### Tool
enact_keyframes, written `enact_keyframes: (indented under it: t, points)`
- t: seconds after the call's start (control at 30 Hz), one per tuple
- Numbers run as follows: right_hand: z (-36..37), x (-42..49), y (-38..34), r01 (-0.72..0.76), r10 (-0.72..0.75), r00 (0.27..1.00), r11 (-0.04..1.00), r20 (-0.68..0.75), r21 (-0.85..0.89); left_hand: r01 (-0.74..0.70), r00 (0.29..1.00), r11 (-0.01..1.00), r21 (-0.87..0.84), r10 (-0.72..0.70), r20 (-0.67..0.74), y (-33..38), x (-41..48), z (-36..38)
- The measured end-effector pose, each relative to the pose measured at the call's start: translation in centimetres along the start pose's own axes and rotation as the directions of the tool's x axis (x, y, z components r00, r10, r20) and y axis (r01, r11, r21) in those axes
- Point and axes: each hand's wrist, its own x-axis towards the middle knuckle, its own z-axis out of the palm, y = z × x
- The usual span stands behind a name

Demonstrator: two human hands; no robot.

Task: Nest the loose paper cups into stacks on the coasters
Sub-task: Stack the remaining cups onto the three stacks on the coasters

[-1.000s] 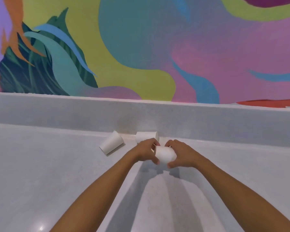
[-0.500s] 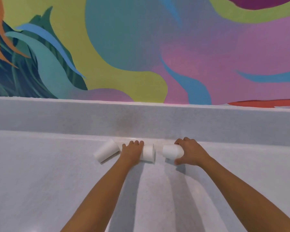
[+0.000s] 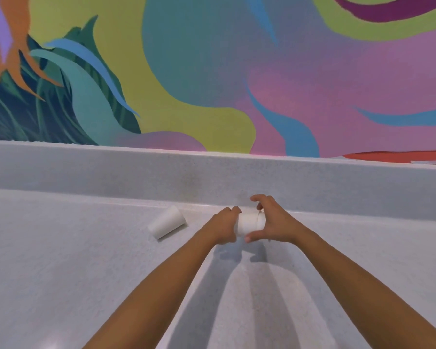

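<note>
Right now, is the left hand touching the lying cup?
Apart. The head view shows bare counter between the left hand and the lying cup.

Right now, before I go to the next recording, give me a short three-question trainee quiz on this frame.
1. True or false: the loose cup left of the hands stands upright on the counter.
2. Multiple choice: the held cups are gripped by A) the left hand only, B) the right hand only, C) both hands.
3. Short answer: are any coasters visible in this view?

Key:
1. False. It lies on its side.
2. C. One hand grips each end, and a seam suggests one cup is going into another.
3. No, none is visible on the counter.
</note>
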Motion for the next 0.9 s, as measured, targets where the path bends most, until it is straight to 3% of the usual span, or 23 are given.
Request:
enact_keyframes:
  t: [0.1, 0.23, 0.37, 0.5, 0.67, 0.73, 0.9]
  points:
    - [0.1, 0.2, -0.1, -0.032, 0.037, 0.998, 0.997, -0.060, 0.074, 0.010, 0.999, 0.993, -0.118, -0.014, -0.029, 1.0, -0.2, -0.6]
    - [-0.1, 0.5, -0.1, -0.113, 0.117, 0.993, 0.984, -0.020, 0.137, 0.004, 0.996, 0.987, -0.164, -0.018, -0.083, 1.3, -0.6, -1.1]
    - [-0.1, 0.5, 0.1, -0.146, 0.147, 0.988, 0.989, -0.037, 0.039, 0.001, 0.987, 1.000, 0.002, -0.001, -0.164, -1.4, -1.0, -1.8]
    - [0.0, 0.5, 0.1, -0.119, 0.118, 0.992, 0.993, -0.052, -0.025, 0.263, 0.947, 0.900, 0.347, -0.173, -0.270, -6.0, -1.8, -2.1]
    - [0.2, 0.8, 0.0, -0.082, 0.081, 0.997, 0.992, -0.015, -0.098, 0.527, 0.847, 0.779, 0.339, -0.448, -0.287, -10.2, -2.9, -1.1]
    - [0.4, 1.0, 0.0, -0.082, 0.081, 0.997, 0.992, -0.012, -0.098, 0.516, 0.854, 0.801, 0.304, -0.450, -0.263, -10.9, -3.1, -0.6]
    - [0.6, 1.2, -0.4, -0.065, 0.064, 0.998, 0.995, -0.018, -0.073, 0.328, 0.939, 0.934, 0.143, -0.306, -0.157, -9.2, -3.0, 0.1]
